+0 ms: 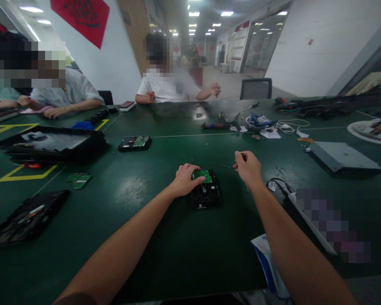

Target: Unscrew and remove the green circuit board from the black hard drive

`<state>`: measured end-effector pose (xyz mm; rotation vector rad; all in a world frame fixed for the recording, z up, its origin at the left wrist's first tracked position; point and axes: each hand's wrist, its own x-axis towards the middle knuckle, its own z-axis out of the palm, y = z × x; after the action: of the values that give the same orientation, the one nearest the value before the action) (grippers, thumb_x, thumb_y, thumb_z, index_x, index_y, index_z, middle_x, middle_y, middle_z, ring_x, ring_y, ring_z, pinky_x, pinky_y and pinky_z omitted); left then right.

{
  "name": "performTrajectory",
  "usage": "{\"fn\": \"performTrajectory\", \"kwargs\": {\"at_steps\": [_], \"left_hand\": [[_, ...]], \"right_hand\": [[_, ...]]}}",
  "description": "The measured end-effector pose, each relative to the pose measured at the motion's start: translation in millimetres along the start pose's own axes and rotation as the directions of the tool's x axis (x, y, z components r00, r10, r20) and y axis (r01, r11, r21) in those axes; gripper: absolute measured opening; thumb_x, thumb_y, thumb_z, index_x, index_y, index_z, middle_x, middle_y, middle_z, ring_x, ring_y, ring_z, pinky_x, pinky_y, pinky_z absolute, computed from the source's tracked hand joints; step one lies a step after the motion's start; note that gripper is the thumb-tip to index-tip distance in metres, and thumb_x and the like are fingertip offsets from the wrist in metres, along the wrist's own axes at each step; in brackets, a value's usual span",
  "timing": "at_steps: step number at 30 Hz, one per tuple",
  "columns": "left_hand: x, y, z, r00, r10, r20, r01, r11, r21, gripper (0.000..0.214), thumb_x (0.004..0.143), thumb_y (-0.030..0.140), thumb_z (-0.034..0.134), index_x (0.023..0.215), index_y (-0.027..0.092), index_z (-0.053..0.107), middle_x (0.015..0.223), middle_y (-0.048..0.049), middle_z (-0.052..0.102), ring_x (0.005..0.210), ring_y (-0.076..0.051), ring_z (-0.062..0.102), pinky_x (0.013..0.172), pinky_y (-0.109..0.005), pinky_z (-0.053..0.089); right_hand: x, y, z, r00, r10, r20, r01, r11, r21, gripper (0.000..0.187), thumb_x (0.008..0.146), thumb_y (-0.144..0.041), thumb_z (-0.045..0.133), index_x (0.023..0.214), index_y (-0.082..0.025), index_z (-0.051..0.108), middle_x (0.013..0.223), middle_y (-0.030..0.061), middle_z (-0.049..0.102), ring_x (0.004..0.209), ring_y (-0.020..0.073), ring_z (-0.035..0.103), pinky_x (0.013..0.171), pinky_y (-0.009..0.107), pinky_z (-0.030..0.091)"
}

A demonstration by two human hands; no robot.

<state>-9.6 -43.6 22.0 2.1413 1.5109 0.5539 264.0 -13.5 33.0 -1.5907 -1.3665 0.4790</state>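
Two hands at a hard drive (pixel 206 192) on a green table (pixel 146 241). Left hand (pixel 186 180) clasps its left edge; right hand (pixel 247 167), just right of it, pinches something tiny. Likely dense, rigid; hold sides, not the fragile board (pixel 203 175).

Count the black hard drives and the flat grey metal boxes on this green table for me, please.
Black hard drives with green circuit boards: 2, one under the left hand, one farther off to the left
Flat grey metal boxes: 1
Total: 3
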Motion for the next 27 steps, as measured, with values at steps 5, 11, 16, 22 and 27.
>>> {"fn": "performTrajectory", "kwargs": {"at_steps": [5, 11, 16, 22, 27], "left_hand": [[0.0, 0.0, -1.1, 1.000, 0.003, 0.008, -0.003, 1.000, -0.005, 0.056, 0.092, 0.060, 0.060, 0.137, 0.027, 0.060, 0.133, -0.0118, 0.058, 0.126, -0.034, 0.050, 0.107, -0.052, 0.043], [0.0, -0.8, -1.0, 1.000, 0.012, 0.008, -0.012, 1.000, -0.001, 0.058, 0.092, 0.059, 0.060, 0.139, 0.026, 0.058, 0.134, -0.0120, 0.058, 0.127, -0.034, 0.050, 0.108, -0.052, 0.042], [-0.6, 0.3, -2.6, 1.000, -0.001, 0.021, 0.001, 1.000, -0.016, 0.058, 0.093, 0.061, 0.058, 0.139, 0.027, 0.058, 0.135, -0.0122, 0.058, 0.129, -0.035, 0.049, 0.108, -0.052, 0.042], [-1.0, 3.6, -2.9, 1.000, -0.006, 0.014, 0.007, 1.000, -0.017, 0.059, 0.094, 0.062, 0.054, 0.139, 0.023, 0.059, 0.135, -0.0127, 0.058, 0.128, -0.033, 0.050, 0.110, -0.051, 0.040], [-1.0, 3.8, 0.7, 1.000, -0.018, -0.011, 0.018, 1.000, -0.022, 0.055, 0.095, 0.058, 0.054, 0.138, 0.023, 0.059, 0.134, -0.0123, 0.058, 0.128, -0.033, 0.050, 0.109, -0.050, 0.041]], "right_hand": [[6.0, 13.5, 3.8, 0.997, -0.070, 0.039, 0.079, 0.945, -0.317, 0.031, 0.085, -0.026, 0.060, 0.115, -0.020, 0.063, 0.104, 0.0116, 0.073, 0.092, 0.0261, 0.069, 0.081, 0.038, 0.050], [6.7, 20.7, 5.9, 0.969, 0.043, 0.243, 0.094, 0.847, -0.524, 0.032, 0.086, -0.030, 0.061, 0.116, -0.021, 0.066, 0.093, 0.0107, 0.074, 0.085, 0.0288, 0.069, 0.072, 0.038, 0.048], [5.8, 19.6, 7.7, 0.960, 0.016, 0.280, 0.146, 0.824, -0.547, 0.026, 0.087, -0.034, 0.062, 0.109, -0.022, 0.070, 0.106, 0.0122, 0.074, 0.095, 0.0294, 0.068, 0.080, 0.039, 0.048], [4.8, 12.7, 10.2, 0.952, 0.020, 0.306, 0.173, 0.789, -0.590, 0.022, 0.089, -0.032, 0.059, 0.102, -0.019, 0.071, 0.104, 0.0131, 0.074, 0.097, 0.0293, 0.068, 0.081, 0.037, 0.047], [3.9, 10.2, 12.4, 0.942, 0.019, 0.335, 0.202, 0.765, -0.612, 0.021, 0.092, -0.031, 0.056, 0.101, -0.019, 0.069, 0.104, 0.0133, 0.073, 0.094, 0.0283, 0.068, 0.077, 0.036, 0.046]]}}
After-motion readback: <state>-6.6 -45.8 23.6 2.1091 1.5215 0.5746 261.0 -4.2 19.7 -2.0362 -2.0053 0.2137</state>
